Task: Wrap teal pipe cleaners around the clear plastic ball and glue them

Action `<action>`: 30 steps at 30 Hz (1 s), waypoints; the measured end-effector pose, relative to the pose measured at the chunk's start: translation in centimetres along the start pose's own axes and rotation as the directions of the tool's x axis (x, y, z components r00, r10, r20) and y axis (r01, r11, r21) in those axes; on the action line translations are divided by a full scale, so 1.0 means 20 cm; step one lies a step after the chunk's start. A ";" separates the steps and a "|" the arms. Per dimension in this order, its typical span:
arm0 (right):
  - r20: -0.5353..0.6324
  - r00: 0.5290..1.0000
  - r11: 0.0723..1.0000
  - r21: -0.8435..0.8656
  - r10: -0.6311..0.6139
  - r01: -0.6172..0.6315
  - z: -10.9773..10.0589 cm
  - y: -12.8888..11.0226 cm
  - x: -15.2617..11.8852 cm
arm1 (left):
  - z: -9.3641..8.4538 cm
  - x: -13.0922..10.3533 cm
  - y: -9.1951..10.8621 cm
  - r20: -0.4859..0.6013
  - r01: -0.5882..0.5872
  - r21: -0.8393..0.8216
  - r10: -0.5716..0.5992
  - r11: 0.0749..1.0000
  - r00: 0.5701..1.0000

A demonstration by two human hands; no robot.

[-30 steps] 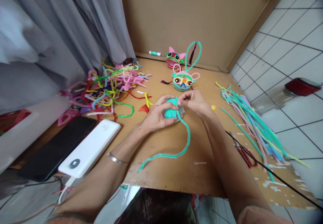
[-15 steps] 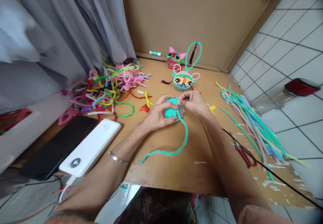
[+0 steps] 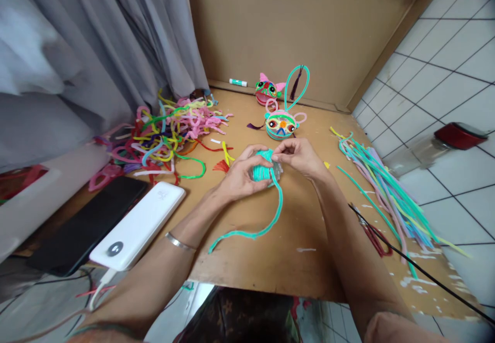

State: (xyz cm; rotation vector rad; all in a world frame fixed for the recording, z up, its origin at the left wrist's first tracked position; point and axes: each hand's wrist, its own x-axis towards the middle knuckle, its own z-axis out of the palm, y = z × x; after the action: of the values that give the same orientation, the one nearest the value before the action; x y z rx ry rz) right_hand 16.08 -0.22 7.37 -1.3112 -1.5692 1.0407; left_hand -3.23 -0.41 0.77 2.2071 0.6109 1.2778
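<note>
A small round piece wrapped in turquoise pipe cleaner is held by my left hand, whose fingers curl round its left side. Clear material shows at its right edge. My right hand touches its upper right with thumb and forefinger pinched together; whatever is between the fingertips is too small to make out. From the piece a loose turquoise strand curves down and left across the table. Beyond my hands stands a decorated round face with pink loop ears and a tall turquoise loop.
Tangled pipe cleaners lie at the left, near a white power bank and a black phone. Straight pipe cleaners and red-handled scissors are at the right. Behind are another face and a glue stick.
The loose turquoise strand has swung slightly to the left. My right wrist has shifted a little, while its fingertips remain at the wrapped piece. My left hand looks unchanged.
</note>
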 end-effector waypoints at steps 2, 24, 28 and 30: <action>0.005 1.000 1.000 -0.017 -0.014 0.014 0.00 0.00 0.00 | 0.00 0.00 0.00 -0.003 -0.003 0.001 0.003 1.000 1.000; 0.045 0.997 0.997 -0.043 -0.057 0.059 -0.03 0.02 0.01 | 0.00 0.00 0.00 0.011 0.002 0.009 -0.003 1.000 1.000; 0.056 0.997 0.998 -0.041 -0.052 0.055 -0.03 0.01 0.00 | 0.00 0.00 0.00 0.003 -0.020 -0.004 0.020 1.000 1.000; 0.048 0.998 0.998 -0.039 -0.051 0.053 -0.02 0.01 0.00 | 0.00 0.00 0.00 0.002 -0.031 -0.003 0.031 1.000 1.000</action>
State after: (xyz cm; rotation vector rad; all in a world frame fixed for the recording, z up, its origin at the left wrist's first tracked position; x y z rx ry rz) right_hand 16.61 -0.07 7.29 -1.2742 -1.6588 1.0197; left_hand -3.22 -0.38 0.77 2.2236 0.5763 1.2903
